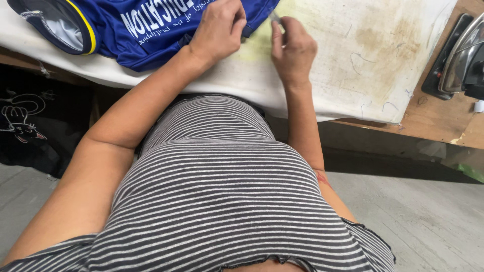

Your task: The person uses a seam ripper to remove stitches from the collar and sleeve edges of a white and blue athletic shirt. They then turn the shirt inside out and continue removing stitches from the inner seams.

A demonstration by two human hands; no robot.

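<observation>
Left hand (219, 31) pinching blue shirt (151, 25) — collar leftward

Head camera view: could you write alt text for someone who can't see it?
A person's left hand presses a blue jersey on a stained white padded board, while the right hand pinches a small object beside it. An iron rests at right.

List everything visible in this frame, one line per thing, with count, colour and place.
shirt: one, blue with white lettering and yellow trim, top left on the padded board
padded board: one, white with brown stains, across the top
iron: one, silver and black, far right on the wooden table
wooden table: one, brown, under the board at right
floor: grey, bottom right
striped top: one, black and white, worn by the person
left hand: on the shirt's edge
right hand: pinching a small thin item, too small to identify
</observation>
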